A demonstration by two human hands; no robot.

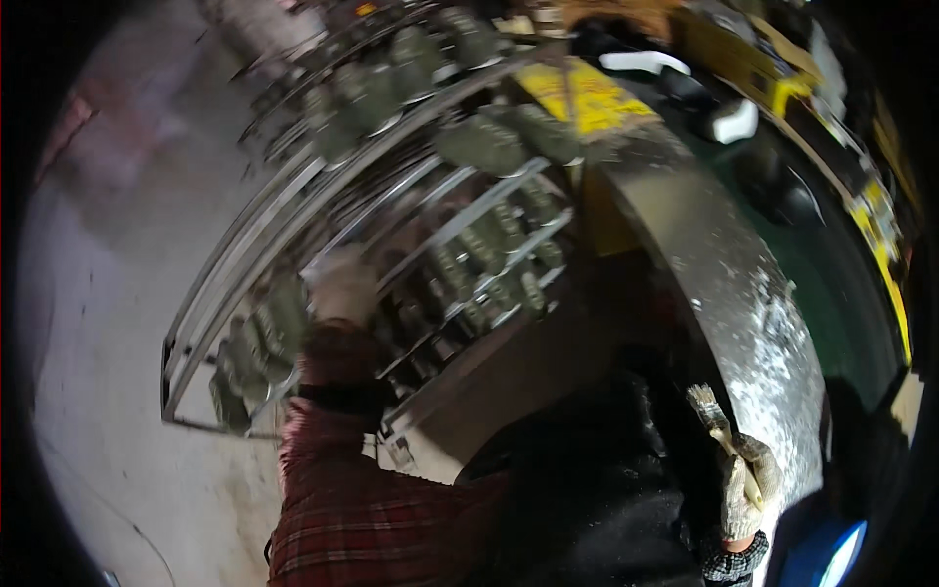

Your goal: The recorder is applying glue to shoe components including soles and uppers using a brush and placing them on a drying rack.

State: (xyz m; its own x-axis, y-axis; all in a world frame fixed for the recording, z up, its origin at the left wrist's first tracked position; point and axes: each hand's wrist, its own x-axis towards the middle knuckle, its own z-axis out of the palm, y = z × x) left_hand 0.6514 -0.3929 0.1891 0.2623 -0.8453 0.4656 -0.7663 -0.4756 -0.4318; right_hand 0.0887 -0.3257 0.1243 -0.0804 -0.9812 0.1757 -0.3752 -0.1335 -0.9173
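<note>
My left hand [342, 284], in a pale glove, reaches over a metal rack [201, 386] and is smeared by motion, so its fingers do not show clearly. Several olive-green shoe-shaped pieces [264, 338] hang or stand along the rack's bars just left of that hand. At the lower right, my right hand [748, 484], in a white knit glove, is closed around the handle of a flat brush [712, 409]. Its bristles point up and away from me, beside the edge of a metal bench [729, 230] with white smears.
More olive-green pieces [484, 145] fill the rack's far tiers. A chipped yellow panel [587, 98] adjoins the bench's far end. Black and white items [736, 122] lie on a green belt [831, 254] at the right. A blue object [817, 553] is at the lower right.
</note>
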